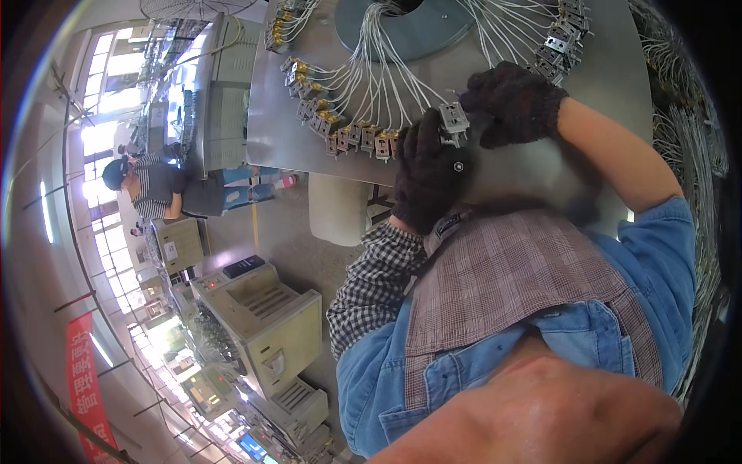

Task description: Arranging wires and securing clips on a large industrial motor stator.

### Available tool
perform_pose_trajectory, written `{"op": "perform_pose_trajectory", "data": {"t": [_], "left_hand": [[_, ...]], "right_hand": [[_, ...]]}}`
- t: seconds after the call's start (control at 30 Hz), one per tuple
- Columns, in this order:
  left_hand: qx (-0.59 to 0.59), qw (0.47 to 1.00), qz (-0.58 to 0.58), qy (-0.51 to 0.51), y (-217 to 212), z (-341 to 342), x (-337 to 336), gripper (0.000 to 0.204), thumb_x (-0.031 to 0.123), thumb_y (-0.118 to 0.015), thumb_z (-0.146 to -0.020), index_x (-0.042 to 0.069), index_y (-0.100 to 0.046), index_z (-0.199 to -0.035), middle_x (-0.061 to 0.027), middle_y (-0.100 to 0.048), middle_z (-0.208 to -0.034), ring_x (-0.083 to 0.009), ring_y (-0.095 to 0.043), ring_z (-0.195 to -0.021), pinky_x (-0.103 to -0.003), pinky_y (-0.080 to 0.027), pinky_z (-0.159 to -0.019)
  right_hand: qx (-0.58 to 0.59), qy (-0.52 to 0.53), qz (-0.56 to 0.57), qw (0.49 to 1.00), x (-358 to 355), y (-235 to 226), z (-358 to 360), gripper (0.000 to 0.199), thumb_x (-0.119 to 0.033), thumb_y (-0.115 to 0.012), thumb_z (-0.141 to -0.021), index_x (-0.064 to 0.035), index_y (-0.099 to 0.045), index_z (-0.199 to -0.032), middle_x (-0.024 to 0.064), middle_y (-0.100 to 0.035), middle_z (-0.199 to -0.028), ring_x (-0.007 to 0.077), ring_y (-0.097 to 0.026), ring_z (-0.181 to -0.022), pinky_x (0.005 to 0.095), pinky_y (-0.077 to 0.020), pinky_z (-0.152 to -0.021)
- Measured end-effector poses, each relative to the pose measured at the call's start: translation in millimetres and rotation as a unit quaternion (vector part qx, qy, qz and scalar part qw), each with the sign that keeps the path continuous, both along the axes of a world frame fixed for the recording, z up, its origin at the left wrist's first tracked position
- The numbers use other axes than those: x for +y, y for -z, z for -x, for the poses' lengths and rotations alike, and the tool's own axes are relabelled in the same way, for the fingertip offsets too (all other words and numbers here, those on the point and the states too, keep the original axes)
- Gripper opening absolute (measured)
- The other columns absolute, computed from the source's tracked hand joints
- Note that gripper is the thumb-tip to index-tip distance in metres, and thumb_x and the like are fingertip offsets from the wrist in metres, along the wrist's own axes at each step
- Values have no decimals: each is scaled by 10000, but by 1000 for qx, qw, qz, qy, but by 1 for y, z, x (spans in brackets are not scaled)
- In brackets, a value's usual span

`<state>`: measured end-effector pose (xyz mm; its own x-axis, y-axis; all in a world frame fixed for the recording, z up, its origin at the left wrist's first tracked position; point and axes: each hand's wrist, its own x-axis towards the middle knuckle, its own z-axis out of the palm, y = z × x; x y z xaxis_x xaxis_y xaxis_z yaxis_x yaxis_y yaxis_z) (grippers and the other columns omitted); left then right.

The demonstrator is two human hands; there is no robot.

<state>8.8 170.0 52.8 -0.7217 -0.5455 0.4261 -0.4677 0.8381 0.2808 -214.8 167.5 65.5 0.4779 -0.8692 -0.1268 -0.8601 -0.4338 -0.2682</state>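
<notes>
Grey metal, in the form of a small blocky connector fitting point(454, 120) with a white wire running from its top, sits in the upper centre of the frame between two gloved hands. Left hand point(427, 170), in a dark knitted glove, rises from a black-and-white checked sleeve point(376, 282); its fingers are curled shut around the lower side of the fitting. Right hand point(514, 100), also in a dark knitted glove, comes in from the upper right on a bare forearm; its fingers are bent down over the fitting's upper right side and touch it, though whether they pinch it cannot be told.

The fitting lies on a dull grey sheet-metal tabletop point(603, 85) that fills the upper middle of the frame. Just left of it a curved row of similar grey-and-brass fittings point(340, 127) arcs across the tabletop, each joined by thin white wires point(371, 69) that fan up to a round dark-grey disc point(402, 31) at the top centre. More fittings cluster at the upper right near the table's edge.

Lower centre shows the wearer's blue denim shirt point(665, 263) under a brown checked apron bib point(502, 278). A seated person in a striped shirt and dark cap point(147, 185) appears at the left, well apart, with a beige machine cabinet point(270, 317) below.
</notes>
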Motion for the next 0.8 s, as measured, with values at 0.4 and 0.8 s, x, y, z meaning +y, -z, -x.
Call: {"op": "perform_pose_trajectory", "data": {"t": [0.4, 0.8], "left_hand": [[27, 980, -172, 95, 0, 8, -24, 245, 213, -682, -743, 49, -668, -926, -207, -469, -1286, -361, -545, -1079, -459, -428, -941], [23, 979, -194, 53, -6, -2, -23, 458, 139, -717, -740, 37, -596, -1170, -196, -522, -1241, -270, -619, -1007, -345, -499, -856]], "right_hand": [[18, 50, 1, 999, -8, 7, -11, 619, -414, -695, -717, -118, -532, -1236, 135, -557, -1095, 324, -569, -1022, 425, -446, -889], [-44, 28, 57, 997, -1, 13, 2, 610, -363, -697, -725, -87, -531, -1243, 125, -575, -1085, 315, -564, -1019, 413, -429, -912]]}}
